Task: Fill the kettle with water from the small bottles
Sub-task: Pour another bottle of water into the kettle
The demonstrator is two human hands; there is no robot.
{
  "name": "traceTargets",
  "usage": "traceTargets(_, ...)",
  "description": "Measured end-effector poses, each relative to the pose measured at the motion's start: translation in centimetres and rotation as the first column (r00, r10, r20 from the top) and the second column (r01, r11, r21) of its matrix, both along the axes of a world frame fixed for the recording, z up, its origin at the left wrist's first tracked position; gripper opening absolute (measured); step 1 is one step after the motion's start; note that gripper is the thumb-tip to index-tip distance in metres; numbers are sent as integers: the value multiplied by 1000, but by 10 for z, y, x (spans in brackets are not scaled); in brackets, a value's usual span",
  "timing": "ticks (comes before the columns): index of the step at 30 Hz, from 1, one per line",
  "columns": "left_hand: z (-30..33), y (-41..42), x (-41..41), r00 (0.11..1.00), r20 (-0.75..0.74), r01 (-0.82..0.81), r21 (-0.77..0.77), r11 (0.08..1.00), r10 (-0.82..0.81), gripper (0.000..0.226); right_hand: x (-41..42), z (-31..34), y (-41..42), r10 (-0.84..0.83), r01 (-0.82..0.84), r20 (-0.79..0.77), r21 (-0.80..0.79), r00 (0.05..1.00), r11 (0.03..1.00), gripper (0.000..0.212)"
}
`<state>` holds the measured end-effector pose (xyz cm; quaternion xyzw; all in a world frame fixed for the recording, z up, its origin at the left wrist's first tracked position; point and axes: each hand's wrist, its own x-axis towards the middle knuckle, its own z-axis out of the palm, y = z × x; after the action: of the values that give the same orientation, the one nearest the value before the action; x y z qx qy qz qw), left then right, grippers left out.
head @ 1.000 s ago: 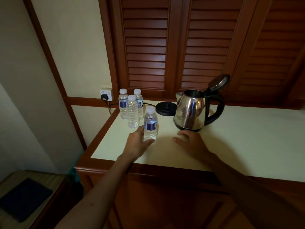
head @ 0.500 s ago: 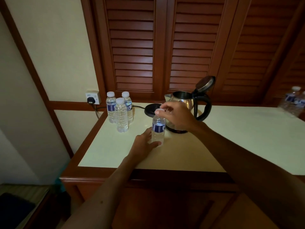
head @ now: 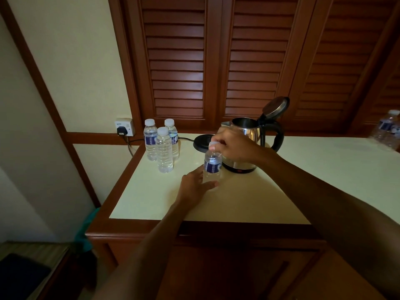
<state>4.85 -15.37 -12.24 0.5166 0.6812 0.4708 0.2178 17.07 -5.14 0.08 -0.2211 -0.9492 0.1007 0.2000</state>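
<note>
A small water bottle [head: 212, 164] with a blue label stands upright on the cream table top [head: 249, 195]. My left hand [head: 195, 187] grips its lower part from the left. My right hand [head: 233, 145] pinches its white cap from above. Just behind stands the steel kettle [head: 249, 132], off its base, with its lid [head: 276, 107] flipped up and the black handle to the right. Three more capped small bottles [head: 162, 145] stand grouped at the back left.
The black kettle base [head: 202, 142] lies behind the held bottle, its cord running to a wall socket [head: 125, 127]. More bottles [head: 387, 128] stand at the far right edge. Louvred wooden doors rise behind the table. A wooden edge frames the top.
My right hand has risen from the table in front of the kettle onto the bottle's cap. My left hand stays around the bottle. The view has shifted to the right.
</note>
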Motion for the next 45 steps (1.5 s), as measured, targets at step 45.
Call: traceTargets(45,-1,-5,-5,990,129,47,18,999,-49,51,3,2,-5,-9,-48,-483,-105,876,993,31)
